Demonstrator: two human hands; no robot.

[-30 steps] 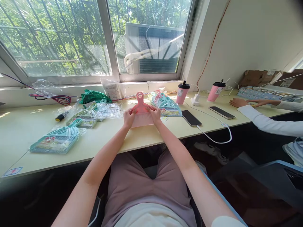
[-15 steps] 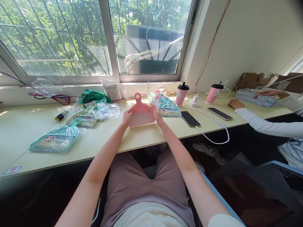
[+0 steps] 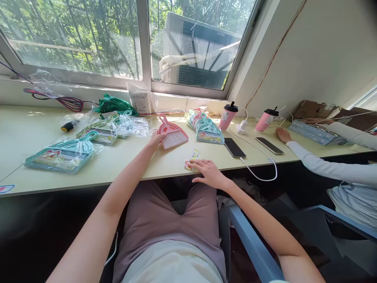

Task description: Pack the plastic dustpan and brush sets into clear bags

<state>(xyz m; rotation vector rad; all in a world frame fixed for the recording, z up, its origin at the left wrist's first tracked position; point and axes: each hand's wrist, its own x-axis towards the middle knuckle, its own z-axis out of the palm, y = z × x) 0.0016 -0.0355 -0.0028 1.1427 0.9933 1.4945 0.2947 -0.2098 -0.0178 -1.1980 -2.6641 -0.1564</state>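
A pink mini dustpan with a white-bristled brush (image 3: 172, 134) lies on the pale desk (image 3: 123, 169) in front of me. My left hand (image 3: 153, 139) grips its left edge. My right hand (image 3: 207, 173) rests near the desk's front edge, fingers spread over a small printed label card (image 3: 192, 160). To the right of the pink set lies a stack of teal and pink dustpan sets (image 3: 206, 127).
Bagged teal dustpan sets (image 3: 60, 154) and loose plastic bags lie at left. Two pink cups (image 3: 228, 115), two phones (image 3: 235, 147) and a white charging cable sit at right. Another person's arms (image 3: 318, 167) reach over the desk's right end, by flat boxes.
My right hand let go of the pink dustpan and dropped to the label card near the desk edge. The left hand stays on the dustpan. The view tilted down and right.
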